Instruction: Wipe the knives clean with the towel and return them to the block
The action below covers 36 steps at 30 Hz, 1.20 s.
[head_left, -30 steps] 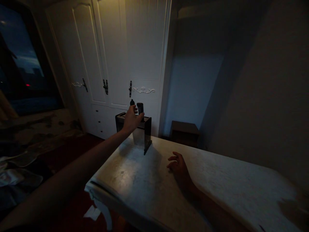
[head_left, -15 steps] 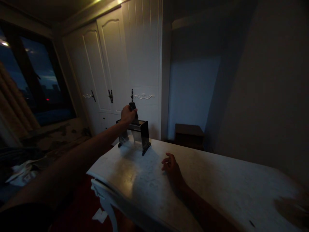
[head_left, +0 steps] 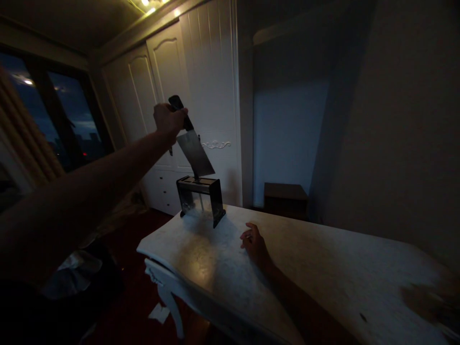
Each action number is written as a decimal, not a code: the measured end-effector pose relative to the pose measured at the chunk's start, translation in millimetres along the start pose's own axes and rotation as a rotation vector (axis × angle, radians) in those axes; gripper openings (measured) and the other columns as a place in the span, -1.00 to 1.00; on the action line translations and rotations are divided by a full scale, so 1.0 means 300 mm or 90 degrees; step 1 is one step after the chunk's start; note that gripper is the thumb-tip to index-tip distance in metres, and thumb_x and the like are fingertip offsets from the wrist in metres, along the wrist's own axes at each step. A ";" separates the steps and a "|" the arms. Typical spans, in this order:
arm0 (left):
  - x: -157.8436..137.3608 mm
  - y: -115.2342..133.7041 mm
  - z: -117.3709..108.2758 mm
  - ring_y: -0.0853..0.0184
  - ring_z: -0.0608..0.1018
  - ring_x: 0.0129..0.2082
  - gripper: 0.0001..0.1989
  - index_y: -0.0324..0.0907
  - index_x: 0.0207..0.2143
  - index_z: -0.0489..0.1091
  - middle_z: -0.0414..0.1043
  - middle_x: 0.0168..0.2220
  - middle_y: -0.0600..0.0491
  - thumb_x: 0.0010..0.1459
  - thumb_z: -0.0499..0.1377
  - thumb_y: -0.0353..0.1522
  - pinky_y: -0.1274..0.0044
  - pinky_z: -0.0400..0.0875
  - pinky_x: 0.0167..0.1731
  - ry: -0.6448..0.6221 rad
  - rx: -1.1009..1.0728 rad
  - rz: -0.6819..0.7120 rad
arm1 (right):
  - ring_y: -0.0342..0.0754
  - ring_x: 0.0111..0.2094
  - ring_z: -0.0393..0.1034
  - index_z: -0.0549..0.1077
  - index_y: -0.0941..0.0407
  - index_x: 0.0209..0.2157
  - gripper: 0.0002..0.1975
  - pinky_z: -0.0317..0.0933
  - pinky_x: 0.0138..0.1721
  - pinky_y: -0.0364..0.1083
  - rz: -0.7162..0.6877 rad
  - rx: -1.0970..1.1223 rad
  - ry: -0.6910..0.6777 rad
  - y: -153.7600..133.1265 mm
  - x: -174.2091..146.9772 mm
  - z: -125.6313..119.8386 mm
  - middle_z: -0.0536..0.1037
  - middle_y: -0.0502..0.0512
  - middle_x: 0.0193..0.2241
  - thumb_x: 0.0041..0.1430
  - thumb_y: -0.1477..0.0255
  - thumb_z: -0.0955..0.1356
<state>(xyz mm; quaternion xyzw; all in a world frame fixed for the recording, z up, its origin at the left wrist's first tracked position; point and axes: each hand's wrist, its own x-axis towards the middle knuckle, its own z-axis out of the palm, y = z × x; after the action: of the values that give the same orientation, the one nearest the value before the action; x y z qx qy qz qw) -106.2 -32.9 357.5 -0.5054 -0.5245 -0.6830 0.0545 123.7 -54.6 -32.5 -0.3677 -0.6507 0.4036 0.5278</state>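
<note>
My left hand (head_left: 168, 118) clenched round dark handle of cleaver (head_left: 194, 152), blade hanging just above knife block (head_left: 200, 197) on table (head_left: 223, 268). Looks heavy, stiff, sharp; grip handle only. Right hand (head_left: 255, 242) rests loose on table, holding nothing.

Home bedroom: white wardrobe (head_left: 187, 96), window (head_left: 53, 120)

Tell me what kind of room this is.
Probably a dim bedroom at home, after dark: a white built-in wardrobe, a curtained window, and a pale table bearing a knife rack, from which the left hand holds a cleaver.
</note>
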 end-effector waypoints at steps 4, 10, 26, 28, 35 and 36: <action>-0.071 0.097 0.033 0.23 0.59 -0.28 -0.78 -0.38 -0.29 0.26 0.46 -0.24 -0.13 0.10 0.24 -0.44 0.35 0.57 -0.32 -0.006 -0.113 -0.096 | -0.15 -0.60 0.41 0.22 0.09 -0.08 -0.57 0.25 -0.52 -0.13 0.034 0.022 0.014 -0.006 0.009 -0.010 0.46 -0.11 -0.46 -0.05 0.36 0.27; -0.268 0.076 0.172 0.27 0.59 -0.35 -0.82 -0.25 -0.40 0.21 0.40 -0.48 0.06 0.07 0.23 -0.45 0.34 0.57 -0.32 -0.090 -0.287 -0.190 | -0.15 -0.64 0.38 0.23 0.11 -0.16 -0.52 0.23 -0.58 -0.16 0.100 0.125 0.180 -0.006 0.073 -0.149 0.47 -0.13 -0.51 -0.19 0.31 0.34; -0.808 -0.112 0.268 0.22 0.61 -0.37 -0.73 -0.21 -0.42 0.26 0.45 -0.45 0.06 -0.18 0.28 -0.37 0.39 0.55 -0.41 -0.007 -0.467 -0.338 | -0.18 -0.67 0.34 0.28 0.10 -0.34 -0.65 0.23 -0.62 -0.22 0.242 0.191 0.465 0.057 0.115 -0.434 0.44 -0.13 -0.64 -0.30 0.52 0.36; -0.838 -0.142 0.258 0.22 0.61 -0.37 -0.71 -0.21 -0.42 0.26 0.45 -0.44 0.06 -0.20 0.30 -0.38 0.37 0.55 -0.39 -0.016 -0.474 -0.357 | -0.18 -0.67 0.34 0.27 0.10 -0.34 -0.64 0.23 -0.62 -0.22 0.253 0.212 0.473 0.063 0.118 -0.437 0.44 -0.14 -0.65 -0.31 0.53 0.36; -0.909 -0.257 0.227 0.25 0.62 -0.36 -0.68 -0.21 -0.43 0.26 0.47 -0.43 0.07 -0.22 0.33 -0.36 0.38 0.55 -0.34 -0.047 -0.497 -0.410 | -0.20 -0.66 0.34 0.27 0.10 -0.35 -0.63 0.23 -0.61 -0.24 0.273 0.262 0.456 0.057 0.117 -0.436 0.44 -0.17 -0.66 -0.34 0.52 0.36; -0.916 -0.271 0.224 0.25 0.62 -0.35 -0.68 -0.21 -0.42 0.27 0.48 -0.42 0.06 -0.22 0.33 -0.36 0.39 0.55 -0.34 -0.047 -0.495 -0.415 | -0.20 -0.66 0.34 0.28 0.10 -0.35 -0.63 0.22 -0.61 -0.24 0.271 0.260 0.447 0.057 0.116 -0.433 0.44 -0.17 -0.67 -0.34 0.52 0.36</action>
<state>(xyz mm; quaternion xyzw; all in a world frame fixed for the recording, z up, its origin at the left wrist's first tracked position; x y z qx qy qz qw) 20.1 -70.1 94.3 -0.3217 -0.3635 -0.7910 -0.3723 246.3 1.7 -19.4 -0.4962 -0.2497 0.4737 0.6834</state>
